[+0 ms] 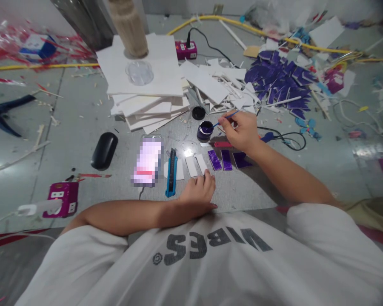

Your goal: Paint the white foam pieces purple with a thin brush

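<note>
Pinched in my right hand (241, 129) is a thin blue paintbrush (226, 117), its lower end at the mouth of a small jar of dark purple paint (204, 132). The jar's black lid (198, 113) lies just behind it. My left hand (199, 191) rests on the table near the front edge, fingers stretched out and holding nothing. Its fingertips are close to two small white strips (191, 166). To their right lie purple-painted strips (226, 160), one partly under my right forearm. A blue utility knife (171, 174) lies left of my left hand.
A phone (147, 161) and a black case (104, 151) lie at left. Behind them, white boards (162, 87) are stacked beside white offcuts (207, 83) and purple scraps (277, 80). Purple power strips (64, 197) and a yellow cable (207, 18) are around. A red-handled blade (222, 144) lies before the jar.
</note>
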The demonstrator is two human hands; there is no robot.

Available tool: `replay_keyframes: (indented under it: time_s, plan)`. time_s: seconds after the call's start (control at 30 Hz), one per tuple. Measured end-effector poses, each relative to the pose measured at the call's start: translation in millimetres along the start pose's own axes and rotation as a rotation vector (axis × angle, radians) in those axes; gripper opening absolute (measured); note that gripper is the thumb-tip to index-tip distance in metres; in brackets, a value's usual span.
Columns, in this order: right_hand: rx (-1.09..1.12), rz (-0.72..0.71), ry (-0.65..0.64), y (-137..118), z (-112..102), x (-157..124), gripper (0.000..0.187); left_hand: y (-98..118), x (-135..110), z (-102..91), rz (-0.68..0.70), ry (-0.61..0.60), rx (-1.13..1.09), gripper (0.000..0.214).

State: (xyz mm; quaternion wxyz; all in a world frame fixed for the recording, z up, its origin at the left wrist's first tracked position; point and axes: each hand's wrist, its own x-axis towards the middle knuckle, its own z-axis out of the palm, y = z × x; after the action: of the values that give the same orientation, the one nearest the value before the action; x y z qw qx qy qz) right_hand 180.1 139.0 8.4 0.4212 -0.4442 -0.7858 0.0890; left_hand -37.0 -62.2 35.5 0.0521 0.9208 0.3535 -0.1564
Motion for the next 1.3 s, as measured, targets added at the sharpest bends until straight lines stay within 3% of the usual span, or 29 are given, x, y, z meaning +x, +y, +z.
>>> replay_keyframes:
  time_s: [0.33, 0.53, 0.7, 1.03, 1.3]
  plan:
    - [0.215, 0.174, 0.227, 1.7, -10.7, -5.4, 0.067, 2.2, -2.7, -7.8, -0.017, -0.052, -0.065, 0.097]
    - [0.397, 0.305, 0.296, -18.0, -25.1, -28.5, 0.064, 0.9, -1.9, -18.5, -0.030, -0.161, -0.108, 0.108]
    - [0.496, 0.348, 0.270, -38.6, -31.6, -46.7, 0.055, -2.2, -5.3, -20.2, -0.011, -0.152, -0.085, 0.112]
    - [0.390, 0.268, 0.148, -38.6, -13.4, -78.1, 0.053, -7.0, -24.6, -0.7, 0.080, 0.103, -0.001, 0.109]
    - [0.362, 0.202, 0.074, -39.9, -21.7, -96.6, 0.036, -12.5, -30.8, 8.1, 0.068, -0.024, -0.068, 0.116]
